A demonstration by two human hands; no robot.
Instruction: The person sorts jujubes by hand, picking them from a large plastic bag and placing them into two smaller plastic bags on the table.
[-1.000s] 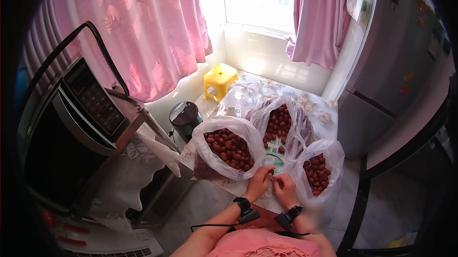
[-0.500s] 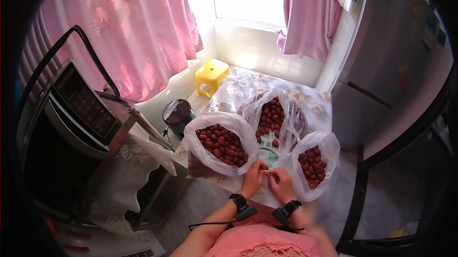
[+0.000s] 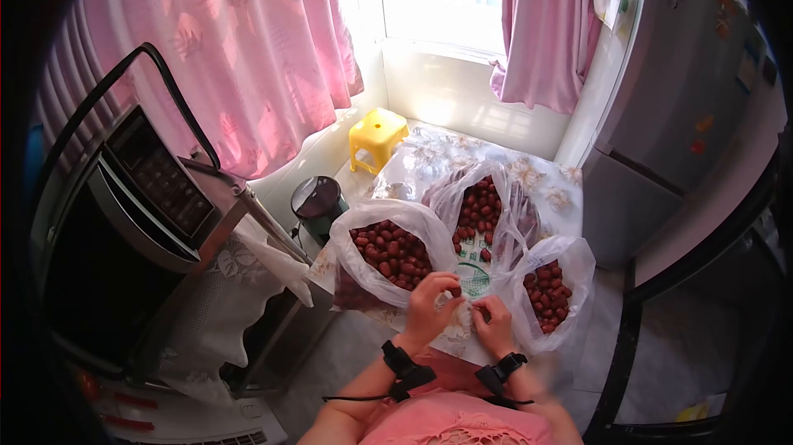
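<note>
My left hand (image 3: pixel 429 305) is closed in a pinch on a red date (image 3: pixel 455 291), just off the rim of the left plastic bag (image 3: pixel 345 259) full of red dates. Close by on the right, my right hand (image 3: pixel 493 323) has its thumb and fingertips pressed together; whether something small is in them is hidden. Beyond both hands lies the middle plastic bag (image 3: pixel 447 199), its dates and green print showing. To the right of my right hand stands the right bag (image 3: pixel 583 280), holding a smaller heap of dates.
A flower-patterned cloth (image 3: pixel 552 197) covers the table. Behind it on the left are a yellow stool (image 3: pixel 377 133) and a dark round bin (image 3: pixel 318 201). At left stands a microwave oven (image 3: pixel 157 181); a grey refrigerator (image 3: pixel 661 115) is at right.
My hands have moved apart. The left has risen a little toward the left bag with the date in its fingers; the right has stayed low. The whole view has shifted slightly.
</note>
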